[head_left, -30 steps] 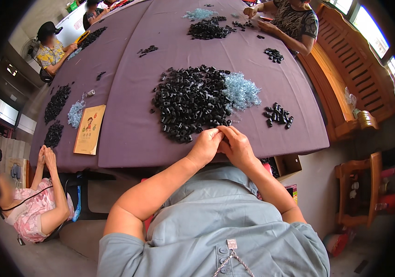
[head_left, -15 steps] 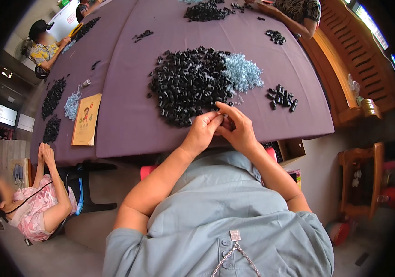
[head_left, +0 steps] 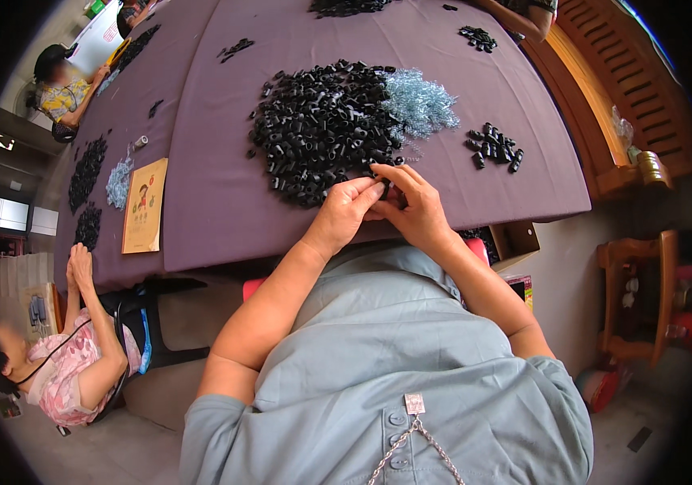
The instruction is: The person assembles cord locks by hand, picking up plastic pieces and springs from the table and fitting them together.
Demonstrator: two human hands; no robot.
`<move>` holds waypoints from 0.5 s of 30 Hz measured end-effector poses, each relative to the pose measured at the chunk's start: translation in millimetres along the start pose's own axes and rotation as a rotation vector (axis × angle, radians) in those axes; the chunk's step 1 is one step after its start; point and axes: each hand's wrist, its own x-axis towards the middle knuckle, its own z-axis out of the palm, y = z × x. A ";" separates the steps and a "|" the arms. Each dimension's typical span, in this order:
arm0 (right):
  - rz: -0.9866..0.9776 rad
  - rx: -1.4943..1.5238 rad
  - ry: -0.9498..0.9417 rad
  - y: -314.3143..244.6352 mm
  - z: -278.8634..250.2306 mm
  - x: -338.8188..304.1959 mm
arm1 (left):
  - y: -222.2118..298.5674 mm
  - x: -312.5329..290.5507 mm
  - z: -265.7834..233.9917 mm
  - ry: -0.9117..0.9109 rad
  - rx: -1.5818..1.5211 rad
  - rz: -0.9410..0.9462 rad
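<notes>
My left hand (head_left: pixel 344 212) and my right hand (head_left: pixel 417 208) meet at the near edge of a large heap of short black plastic tubes (head_left: pixel 313 129). Both have their fingers pinched together around one small black tube (head_left: pixel 387 187), mostly hidden by the fingertips. The right index finger arches over it. Against the heap's right side lies a pile of thin silvery-blue coil springs (head_left: pixel 420 103), a few strays reaching toward my right hand. Farther right sits a small group of longer black cylinders (head_left: pixel 495 148), apart from the heap.
A purple cloth covers the table (head_left: pixel 216 162). A tan booklet (head_left: pixel 145 206) lies to the left, beside other black piles (head_left: pixel 87 174) and springs (head_left: pixel 118 184). A seated person (head_left: pixel 71 356) works at the left edge; others sit farther off. A wooden bench (head_left: pixel 604 105) stands at right.
The view has shifted slightly, so the table's things sit a little higher in it. My hands stay together, and a black piece now shows between the fingertips.
</notes>
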 end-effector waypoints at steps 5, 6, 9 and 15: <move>-0.042 -0.026 -0.001 -0.8 -0.5 0.4 | -0.8 1.8 3.1 -0.016 0.008 0.042; -0.050 -0.025 -0.002 -0.2 -0.2 0.1 | -1.4 1.3 2.2 -0.011 0.003 0.042; -0.120 -0.048 0.024 1.8 2.7 -0.1 | -2.2 0.2 2.5 -0.027 -0.015 0.064; -0.210 -0.117 0.055 4.7 5.0 -1.0 | -1.8 -1.6 3.1 0.027 0.003 0.103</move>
